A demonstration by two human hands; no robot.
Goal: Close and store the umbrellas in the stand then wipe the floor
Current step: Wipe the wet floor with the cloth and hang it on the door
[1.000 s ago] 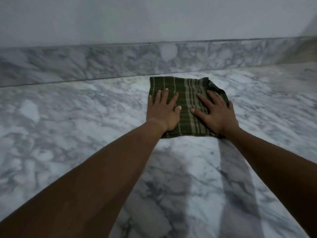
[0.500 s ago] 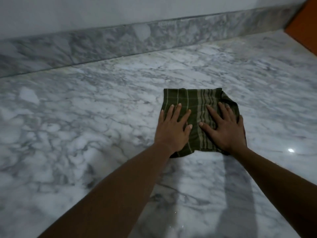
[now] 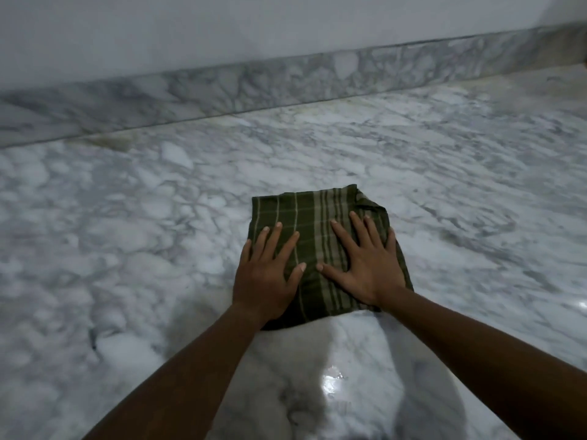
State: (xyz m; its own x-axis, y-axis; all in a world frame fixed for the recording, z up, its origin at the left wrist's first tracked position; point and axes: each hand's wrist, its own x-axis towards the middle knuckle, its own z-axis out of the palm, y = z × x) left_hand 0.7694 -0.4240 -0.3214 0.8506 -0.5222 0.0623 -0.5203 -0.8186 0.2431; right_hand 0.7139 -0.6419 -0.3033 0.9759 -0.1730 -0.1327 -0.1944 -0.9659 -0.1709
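The left hand (image 3: pixel 266 274) lies flat on the left half of the green striped cloth (image 3: pixel 317 217), its grip loose, fingers straight and spread. The cloth lies on the marble floor (image 3: pixel 127 233), and the marble strip (image 3: pixel 222 90) under the wall runs well behind the cloth. The right hand (image 3: pixel 365 268) lies flat on the right half of the cloth, its grip loose too, holding nothing.

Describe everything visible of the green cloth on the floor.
The cloth is dark green woven fabric with pale stripes crossing in a check, denser in a band right of centre. It looks folded into a rough square, and its far right corner is rumpled. It lies flat on the marble floor. The left hand and right hand press on its near half, side by side, fingers straight and spread. Whether it is wet cannot be told.
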